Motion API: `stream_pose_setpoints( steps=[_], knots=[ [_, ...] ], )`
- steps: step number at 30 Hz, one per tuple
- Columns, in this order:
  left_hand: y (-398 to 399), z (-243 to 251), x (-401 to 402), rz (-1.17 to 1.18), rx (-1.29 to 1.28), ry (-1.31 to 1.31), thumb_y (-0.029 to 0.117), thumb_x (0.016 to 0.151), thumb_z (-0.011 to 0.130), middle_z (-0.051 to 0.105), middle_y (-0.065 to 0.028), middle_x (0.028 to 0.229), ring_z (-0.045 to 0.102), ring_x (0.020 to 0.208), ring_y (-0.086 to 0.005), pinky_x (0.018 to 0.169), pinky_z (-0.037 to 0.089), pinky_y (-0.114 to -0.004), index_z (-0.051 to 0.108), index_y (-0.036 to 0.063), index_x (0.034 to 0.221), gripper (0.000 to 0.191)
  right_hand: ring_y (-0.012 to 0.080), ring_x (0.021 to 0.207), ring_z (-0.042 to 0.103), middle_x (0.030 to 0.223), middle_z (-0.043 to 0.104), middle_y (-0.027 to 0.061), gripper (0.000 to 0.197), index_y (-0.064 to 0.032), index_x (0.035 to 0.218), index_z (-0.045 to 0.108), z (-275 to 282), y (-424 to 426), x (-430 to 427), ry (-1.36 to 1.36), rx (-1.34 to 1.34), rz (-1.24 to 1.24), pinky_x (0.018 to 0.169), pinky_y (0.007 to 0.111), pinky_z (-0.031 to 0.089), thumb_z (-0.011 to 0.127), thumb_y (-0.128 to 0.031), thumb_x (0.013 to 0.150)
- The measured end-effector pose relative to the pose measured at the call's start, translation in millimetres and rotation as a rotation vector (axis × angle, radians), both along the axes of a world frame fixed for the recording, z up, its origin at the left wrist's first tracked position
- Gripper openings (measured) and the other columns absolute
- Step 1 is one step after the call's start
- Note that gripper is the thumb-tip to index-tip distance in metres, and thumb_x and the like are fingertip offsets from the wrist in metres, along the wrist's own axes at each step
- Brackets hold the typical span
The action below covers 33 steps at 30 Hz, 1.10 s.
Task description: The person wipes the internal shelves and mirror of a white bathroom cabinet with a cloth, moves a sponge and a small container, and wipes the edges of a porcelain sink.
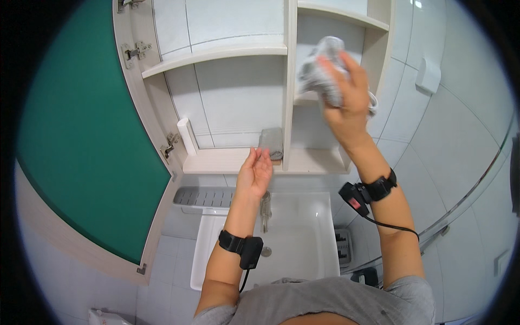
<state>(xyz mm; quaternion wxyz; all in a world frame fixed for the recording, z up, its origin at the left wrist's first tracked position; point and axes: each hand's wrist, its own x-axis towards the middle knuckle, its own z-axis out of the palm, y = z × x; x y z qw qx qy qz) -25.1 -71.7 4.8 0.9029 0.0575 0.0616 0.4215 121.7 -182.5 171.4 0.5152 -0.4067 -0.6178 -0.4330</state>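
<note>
My right hand [349, 97] grips a crumpled grey-and-white cloth [323, 75], raised at the right column of an open wall cabinet [289, 85]. Both hand and cloth are slightly blurred, and they hide part of the middle shelf there. My left hand [256, 172] is palm up at the front edge of the cabinet's bottom shelf [221, 160]. Its fingers are loosely curled with nothing seen in them. Just beyond the fingertips a rolled grey towel [271, 142] stands against the divider; whether they touch it I cannot tell.
A cabinet door [89, 134] with a green panel hangs open at left. A white upright object [187, 136] stands in the left corner. Below are a white washbasin [300, 235], a faucet [265, 211] and a slotted grey rack [203, 196]. A glass panel's metal rail [467, 199] curves at right.
</note>
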Motion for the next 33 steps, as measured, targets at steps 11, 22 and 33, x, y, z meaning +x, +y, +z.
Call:
stream_pose_setpoints(
  steps=[11, 22, 33],
  knots=[
    [24, -19, -52, 0.16, -0.02, 0.03, 0.022, 0.079, 0.06, 0.056, -0.0092, 0.102, 0.056, 0.088, -0.0171, 0.07, 0.047, -0.029, 0.054, 0.0134, 0.092, 0.017, 0.0347, 0.105, 0.041, 0.122, 0.042, 0.0124, 0.052, -0.0074, 0.106, 0.054, -14, 73, 10, -0.376, -0.082, -0.22, 0.084, 0.04, 0.039, 0.059, 0.002, 0.056],
    [32, -29, -67, 0.258, -0.055, 0.159, 0.041, 0.085, 0.046, 0.054, -0.0036, 0.086, 0.05, 0.07, -0.0124, 0.063, 0.043, -0.024, 0.048, 0.0085, 0.102, 0.037, 0.0291, 0.099, 0.045, 0.11, 0.05, 0.0109, 0.053, -0.0078, 0.105, 0.055, 178, 98, 3, -0.347, 0.252, -0.465, 0.084, 0.036, 0.041, 0.06, 0.006, 0.055],
    [33, -32, -75, 0.23, -0.096, 0.104, 0.027, 0.089, 0.041, 0.055, -0.0055, 0.088, 0.051, 0.07, -0.0144, 0.061, 0.042, -0.026, 0.052, 0.0094, 0.099, 0.023, 0.0253, 0.096, 0.047, 0.1, 0.053, 0.0079, 0.04, -0.0069, 0.096, 0.058, 210, 95, -14, -0.512, 0.214, -0.654, 0.08, 0.034, 0.042, 0.061, 0.001, 0.056]
  ],
)
